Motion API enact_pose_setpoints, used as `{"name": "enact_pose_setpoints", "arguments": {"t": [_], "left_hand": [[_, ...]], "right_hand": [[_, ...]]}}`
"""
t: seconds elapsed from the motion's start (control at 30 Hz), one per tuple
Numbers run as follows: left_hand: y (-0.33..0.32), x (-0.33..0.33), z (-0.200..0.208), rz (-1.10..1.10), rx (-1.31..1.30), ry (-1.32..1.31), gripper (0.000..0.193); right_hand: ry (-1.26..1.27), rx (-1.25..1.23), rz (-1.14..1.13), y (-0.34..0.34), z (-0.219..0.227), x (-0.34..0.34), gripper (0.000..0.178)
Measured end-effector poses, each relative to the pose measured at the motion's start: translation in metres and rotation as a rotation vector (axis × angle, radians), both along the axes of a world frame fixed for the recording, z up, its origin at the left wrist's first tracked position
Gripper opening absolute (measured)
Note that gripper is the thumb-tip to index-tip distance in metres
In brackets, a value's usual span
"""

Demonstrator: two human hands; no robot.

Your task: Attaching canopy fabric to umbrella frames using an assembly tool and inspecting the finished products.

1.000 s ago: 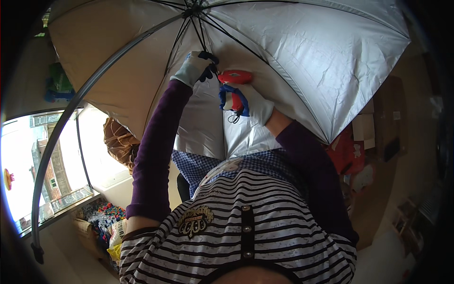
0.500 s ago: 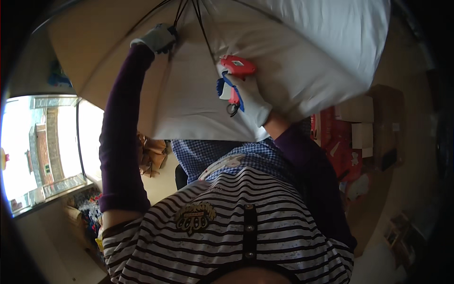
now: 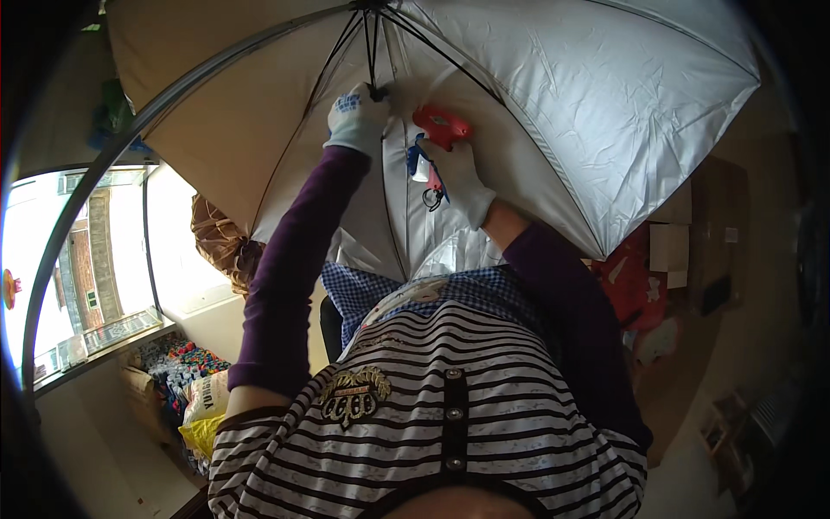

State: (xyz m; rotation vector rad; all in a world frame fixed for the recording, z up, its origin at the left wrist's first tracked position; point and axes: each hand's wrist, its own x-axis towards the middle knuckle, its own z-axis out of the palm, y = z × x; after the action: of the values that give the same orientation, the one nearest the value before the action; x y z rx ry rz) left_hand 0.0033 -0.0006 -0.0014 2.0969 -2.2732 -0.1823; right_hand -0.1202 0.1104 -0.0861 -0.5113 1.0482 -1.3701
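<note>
An open umbrella [image 3: 596, 121] with a silvery-grey inner face spreads across the upper view. Its thin black ribs run down from a dark hub [image 3: 372, 5] at the top edge. My left hand [image 3: 356, 121], in a white glove with blue print, is closed on the umbrella's dark frame below the hub; the fingers' far side is hidden. To its right, my right hand [image 3: 462, 177], in a white glove with blue palm, is wrapped round a red tagging gun [image 3: 443, 125]. A dark ring hangs from the gun's handle. The gun's nose lies close to the canopy cloth.
A curved grey rim [image 3: 73, 199] sweeps down the left side, before a bright window [image 3: 95, 259]. Below the window are a heap of small colourful things [image 3: 177, 368] and a yellow-and-white sack [image 3: 203, 411]. Brown folded cloth [image 3: 226, 251] hangs left; boxes [image 3: 670, 251] and red material stand right.
The umbrella has turned and shifted, bringing its hub and a curved rim into view. My left hand has moved right, closer to the tagging gun. My right hand has barely moved.
</note>
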Motion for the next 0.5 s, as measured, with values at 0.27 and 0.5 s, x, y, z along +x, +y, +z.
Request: {"name": "enact_pose_setpoints", "arguments": {"t": [0.27,0.5], "left_hand": [[-0.029,-0.018,-0.034,0.106,0.226,0.505,0.032],[-0.030,-0.017,-0.051,-0.048,0.117,0.449,0.032]], "right_hand": [[0.117,0.151,-0.011,0.000,-0.003,0.003,0.017],[0.212,0.151,-0.165,0.007,-0.002,0.009,0.020]]}}
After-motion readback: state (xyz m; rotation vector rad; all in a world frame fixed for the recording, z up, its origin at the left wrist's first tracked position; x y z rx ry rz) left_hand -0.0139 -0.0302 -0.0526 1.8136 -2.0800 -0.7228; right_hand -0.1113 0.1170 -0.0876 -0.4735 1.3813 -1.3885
